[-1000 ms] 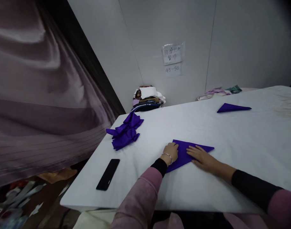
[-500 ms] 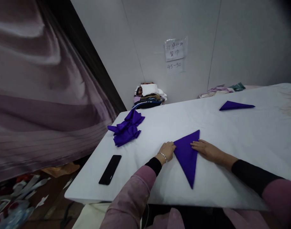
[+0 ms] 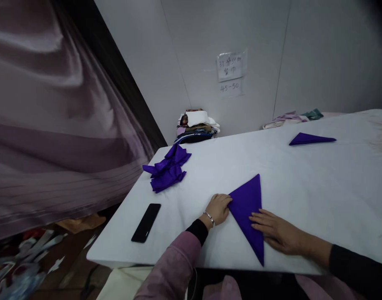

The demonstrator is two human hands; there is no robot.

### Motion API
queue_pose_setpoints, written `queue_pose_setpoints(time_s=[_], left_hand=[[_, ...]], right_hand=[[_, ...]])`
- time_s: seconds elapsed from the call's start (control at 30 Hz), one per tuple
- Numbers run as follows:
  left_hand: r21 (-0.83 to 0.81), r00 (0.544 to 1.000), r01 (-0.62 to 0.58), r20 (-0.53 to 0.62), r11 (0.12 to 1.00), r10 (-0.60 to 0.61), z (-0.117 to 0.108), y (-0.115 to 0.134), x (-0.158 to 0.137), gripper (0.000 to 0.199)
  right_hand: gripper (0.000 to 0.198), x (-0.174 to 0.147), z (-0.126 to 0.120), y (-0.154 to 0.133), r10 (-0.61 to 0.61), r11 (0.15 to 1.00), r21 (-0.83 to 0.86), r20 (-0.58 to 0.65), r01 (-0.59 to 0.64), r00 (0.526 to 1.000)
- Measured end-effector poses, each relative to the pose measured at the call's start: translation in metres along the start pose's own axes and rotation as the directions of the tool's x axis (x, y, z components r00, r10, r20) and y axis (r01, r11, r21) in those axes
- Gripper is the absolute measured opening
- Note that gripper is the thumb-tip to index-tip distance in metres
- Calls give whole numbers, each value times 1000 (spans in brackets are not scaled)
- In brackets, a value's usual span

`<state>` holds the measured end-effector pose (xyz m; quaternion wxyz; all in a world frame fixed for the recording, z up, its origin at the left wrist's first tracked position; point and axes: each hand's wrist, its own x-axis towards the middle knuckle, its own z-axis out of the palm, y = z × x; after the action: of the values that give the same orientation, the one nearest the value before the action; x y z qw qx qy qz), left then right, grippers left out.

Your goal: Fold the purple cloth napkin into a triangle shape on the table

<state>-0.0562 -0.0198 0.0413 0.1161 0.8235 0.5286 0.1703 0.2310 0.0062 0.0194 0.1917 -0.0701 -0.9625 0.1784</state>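
A purple cloth napkin (image 3: 247,208), folded into a triangle, lies on the white-covered table with one point toward me. At its left corner my left hand (image 3: 218,208) has its fingers curled closed on the cloth's edge; a bracelet circles that wrist. My right hand (image 3: 277,231) rests on the napkin's lower right side, fingers stretched out flat over the cloth. Crumpled purple napkins (image 3: 169,171) are heaped at the table's left. Farther right and back sits another folded purple napkin (image 3: 311,139), narrow and pointed.
A black phone (image 3: 146,223) lies near the left edge of the white tablecloth (image 3: 303,187). Behind the table are a stack of folded clothes (image 3: 197,125) and more cloths (image 3: 287,118). Paper signs (image 3: 230,68) hang on the wall. A mauve curtain (image 3: 53,146) drapes at left.
My right hand has slid toward me along the napkin's right side. The napkin has turned and shifted slightly nearer, its front point now closer to the table edge. My left hand remains at the left corner.
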Motion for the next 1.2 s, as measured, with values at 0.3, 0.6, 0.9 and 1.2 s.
queue_pose_setpoints(time_s=[0.3,0.6,0.9,1.2], left_hand=[[-48,999,43,0,998,-43,-2,-2,0,45],[-174,996,55,-60,983,-66,1,-7,-5,44],[-183,973,149,-146,972,-176,8,-5,7,8],[-263,941,194,-222,945,-255,12,0,11,16]], right_hand=[[54,11,25,-1,-5,999,-49,-16,5,1000],[35,36,14,-10,709,490,758,-59,-430,703],[19,60,-29,32,871,-156,936,281,-316,404],[21,60,-36,68,867,-118,870,326,-479,377]])
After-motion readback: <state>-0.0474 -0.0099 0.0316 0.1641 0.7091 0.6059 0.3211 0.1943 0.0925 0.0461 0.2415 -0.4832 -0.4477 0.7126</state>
